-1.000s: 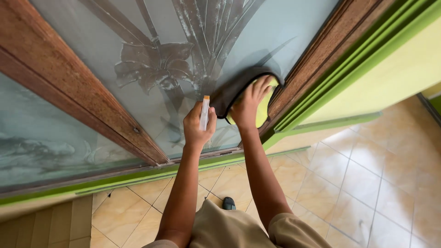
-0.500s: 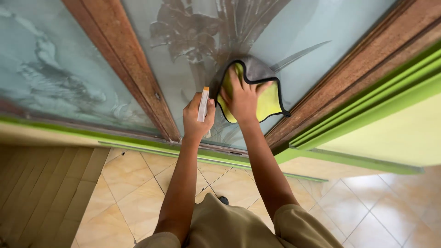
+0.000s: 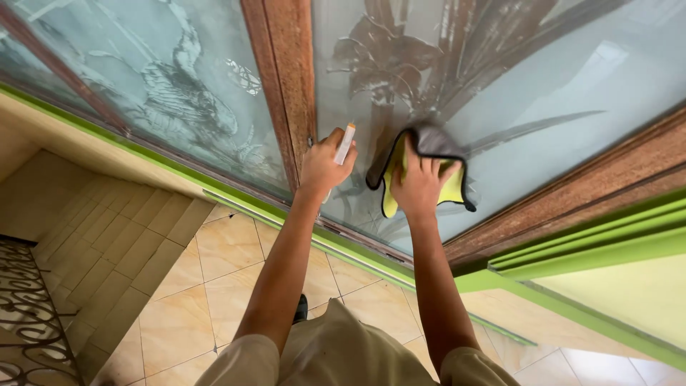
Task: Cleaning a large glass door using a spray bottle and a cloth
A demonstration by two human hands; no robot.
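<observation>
My right hand (image 3: 418,187) is spread flat, pressing a yellow microfibre cloth with grey backing (image 3: 429,171) against the frosted glass pane (image 3: 543,93); since a second ago the cloth has slid off the pane's right edge toward the etched flower stem (image 3: 379,136), so I judge the wipe is working leftward across the lower pane. My left hand (image 3: 323,166) stays closed round a small white spray bottle with orange tip (image 3: 345,144), close to the wooden mullion (image 3: 286,86). Beyond that, left etched pane (image 3: 157,86), green sill (image 3: 236,204), tiled floor (image 3: 214,264).
</observation>
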